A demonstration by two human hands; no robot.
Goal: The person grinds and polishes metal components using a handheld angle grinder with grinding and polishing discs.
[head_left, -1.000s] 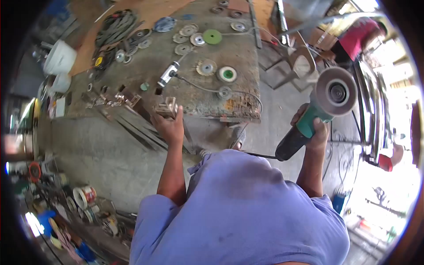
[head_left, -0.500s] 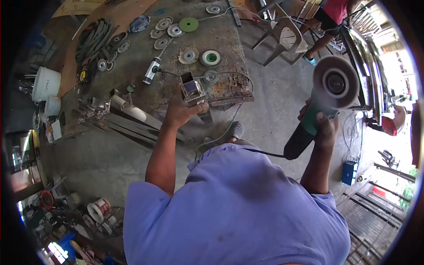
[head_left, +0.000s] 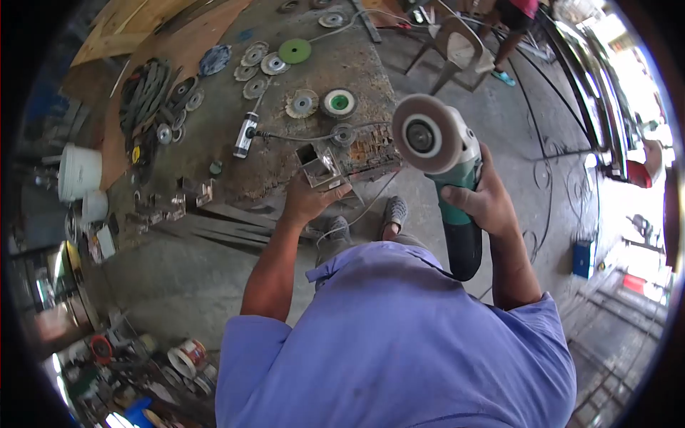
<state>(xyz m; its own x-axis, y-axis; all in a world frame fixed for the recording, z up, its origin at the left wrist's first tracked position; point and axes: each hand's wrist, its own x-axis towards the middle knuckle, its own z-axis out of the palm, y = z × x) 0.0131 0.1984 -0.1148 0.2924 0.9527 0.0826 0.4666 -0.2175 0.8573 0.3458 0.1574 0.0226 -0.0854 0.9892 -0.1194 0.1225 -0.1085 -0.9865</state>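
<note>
My left hand (head_left: 305, 205) is wrapped round a short, shiny square metal tube (head_left: 319, 168), its open end tilted up near the table edge. My right hand (head_left: 486, 198) grips a green and black angle grinder (head_left: 459, 191) by its body, thumb across the side. The grinder's round disc (head_left: 409, 145) points up and faces me, to the right of the tube and apart from it. On the worktable beyond the tube lie a white-rimmed wheel with a green centre (head_left: 339, 103) and a worn flap disc (head_left: 302, 104).
The worktable (head_left: 278, 167) also holds a green disc (head_left: 295, 51), several flap discs, a silver cylindrical tool (head_left: 245, 135) with a cable, and square metal pieces (head_left: 195, 192) at left. White buckets (head_left: 80, 173) stand far left. A plastic chair (head_left: 457, 53) and a person (head_left: 510, 36) are beyond.
My right hand has brought the grinder leftward, closer to the tube, and its disc has turned. The left hand with the tube sits slightly lower and further right in view.
</note>
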